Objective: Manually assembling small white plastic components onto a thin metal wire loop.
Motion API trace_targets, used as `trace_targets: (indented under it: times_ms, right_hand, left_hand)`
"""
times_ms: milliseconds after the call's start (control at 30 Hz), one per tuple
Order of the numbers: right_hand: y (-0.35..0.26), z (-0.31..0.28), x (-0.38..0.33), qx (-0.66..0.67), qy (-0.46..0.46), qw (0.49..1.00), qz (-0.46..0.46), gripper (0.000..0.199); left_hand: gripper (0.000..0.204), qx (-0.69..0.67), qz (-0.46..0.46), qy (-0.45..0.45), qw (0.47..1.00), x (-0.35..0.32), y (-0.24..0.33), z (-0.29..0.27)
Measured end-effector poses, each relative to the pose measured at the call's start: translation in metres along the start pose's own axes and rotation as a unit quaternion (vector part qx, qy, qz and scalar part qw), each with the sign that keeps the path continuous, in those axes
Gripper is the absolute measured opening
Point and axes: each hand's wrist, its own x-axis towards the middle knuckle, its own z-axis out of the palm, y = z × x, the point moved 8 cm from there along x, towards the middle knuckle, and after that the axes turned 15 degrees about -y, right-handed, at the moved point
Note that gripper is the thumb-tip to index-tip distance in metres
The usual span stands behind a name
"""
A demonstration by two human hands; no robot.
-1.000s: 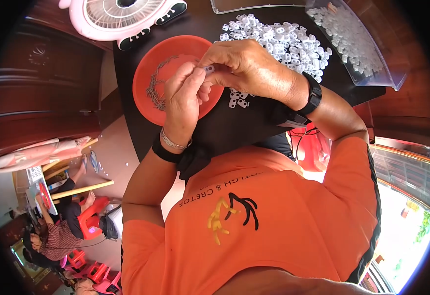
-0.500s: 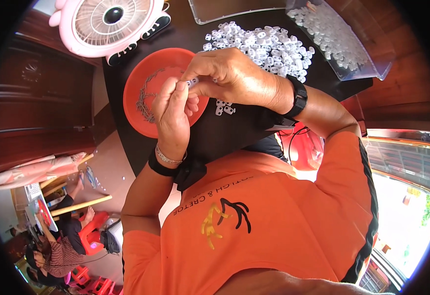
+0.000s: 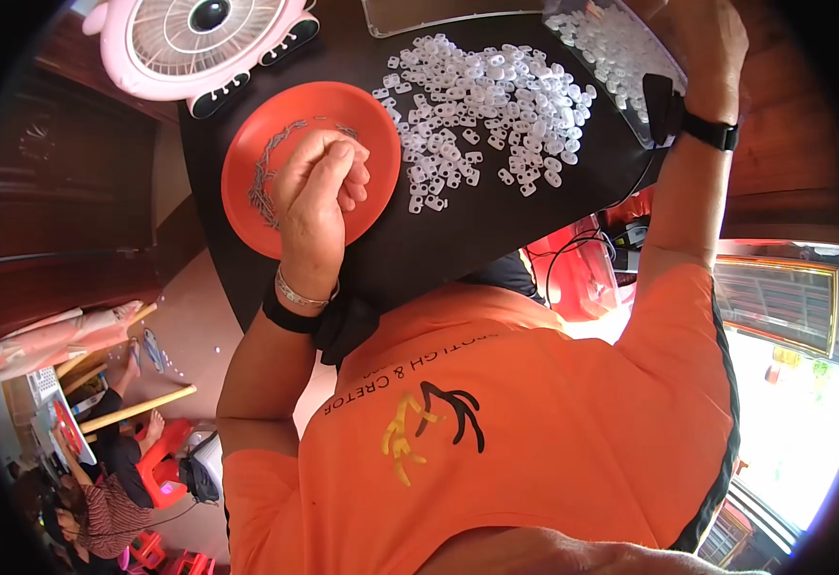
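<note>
My left hand (image 3: 321, 187) hovers above an orange-red bowl (image 3: 371, 206), its fingers curled into a closed fist with the thumb on top. Whatever it may hold is hidden. Thin grey nail-like pins (image 3: 264, 182) lie along the inside of the bowl. My right hand (image 3: 713, 46) is stretched to the far right, beside a clear plastic bin (image 3: 651, 134). Its fingers are hidden or cut off by the upper edge. Small white plastic pieces with holes (image 3: 496, 86) are spread on the black table (image 3: 438, 249) between my hands, and more white pieces (image 3: 601, 53) fill the bin.
A pink fan (image 3: 132, 67) stands at the far left of the table. A clear tray or lid (image 3: 448, 17) lies at the back. Black cables (image 3: 573, 254) hang by a red container under the right edge. Another person (image 3: 117, 498) sits low at the left.
My right hand has left my left hand and swung far right to the bin. The white piece between my fingers no longer shows. White pieces now spread nearer the table's front.
</note>
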Motion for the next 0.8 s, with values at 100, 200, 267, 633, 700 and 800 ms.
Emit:
trace_targets:
  times_ms: [100, 200, 267, 633, 700, 800]
  right_hand:
    - [-0.042, 0.009, -0.002, 0.208, -0.102, 0.973, -0.005, 0.015]
    - [-0.125, 0.028, -0.025, 0.417, -0.273, 0.855, -0.142, 0.012]
    - [-0.165, 0.074, -0.063, 0.484, -0.377, 0.757, -0.224, 0.014]
    - [-0.209, 0.085, -0.113, 0.345, -0.444, 0.758, -0.33, 0.015]
    - [-0.205, 0.087, -0.11, 0.342, -0.425, 0.781, -0.305, 0.014]
    - [-0.196, 0.082, -0.104, 0.348, -0.374, 0.815, -0.272, 0.011]
  left_hand:
    - [0.022, 0.001, 0.004, -0.01, 1.0, 0.0, -0.001, 0.001]
    - [0.021, 0.017, 0.001, -0.012, 1.0, -0.001, 0.001, 0.002]
    - [0.021, 0.026, -0.002, -0.004, 1.0, -0.004, 0.001, 0.002]
    - [0.021, 0.044, -0.017, -0.017, 0.999, -0.003, 0.003, 0.008]
    - [0.02, 0.041, -0.017, -0.019, 0.999, -0.002, 0.002, 0.008]
    - [0.02, 0.03, -0.013, -0.018, 0.999, -0.001, 0.002, 0.007]
